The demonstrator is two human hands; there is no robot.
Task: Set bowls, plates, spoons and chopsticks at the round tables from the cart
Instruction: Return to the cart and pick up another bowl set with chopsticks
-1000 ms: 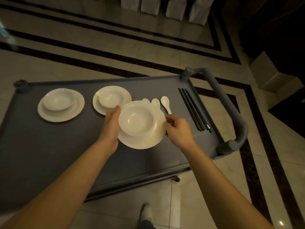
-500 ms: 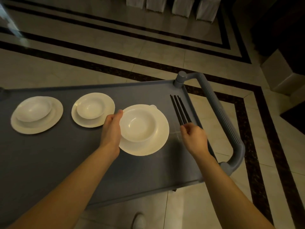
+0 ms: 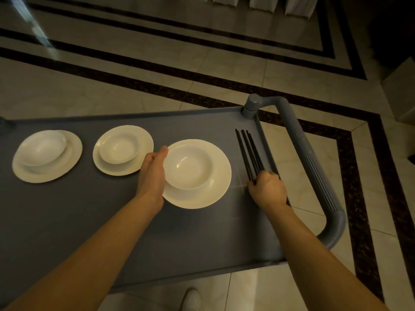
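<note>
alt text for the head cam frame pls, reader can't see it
Over a gray cart, the left hand holds a white plate with a bowl on it while the right hand closes on black chopsticks. Two more bowl-on-plate sets sit to the left.

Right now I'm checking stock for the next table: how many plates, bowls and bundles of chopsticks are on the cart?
Plates: 3
Bowls: 3
Chopstick bundles: 1
Total: 7
</note>
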